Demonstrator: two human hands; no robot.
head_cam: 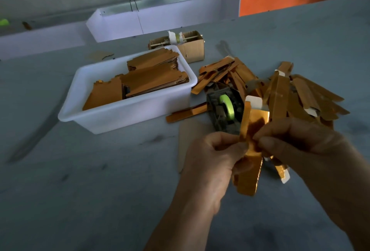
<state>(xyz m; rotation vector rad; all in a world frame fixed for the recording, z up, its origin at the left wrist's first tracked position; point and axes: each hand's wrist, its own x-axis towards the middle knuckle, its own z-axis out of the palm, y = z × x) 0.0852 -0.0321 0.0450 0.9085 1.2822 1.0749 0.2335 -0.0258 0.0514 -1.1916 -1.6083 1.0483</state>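
On worktop (80,180): tub (128,114) of flat blanks left, loose pile (312,98) right, tape dispenser (224,110) betw. them, in reach. Carton (254,122) held above worktop, near dispenser: my left hand (208,162) & right hand (300,146) each pinch it, prob. to steady it for folding.

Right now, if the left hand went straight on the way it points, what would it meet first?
Probably the dark grey tape dispenser with a green roll, just beyond the left hand gripping the shiny gold card carton; depth is unclear.
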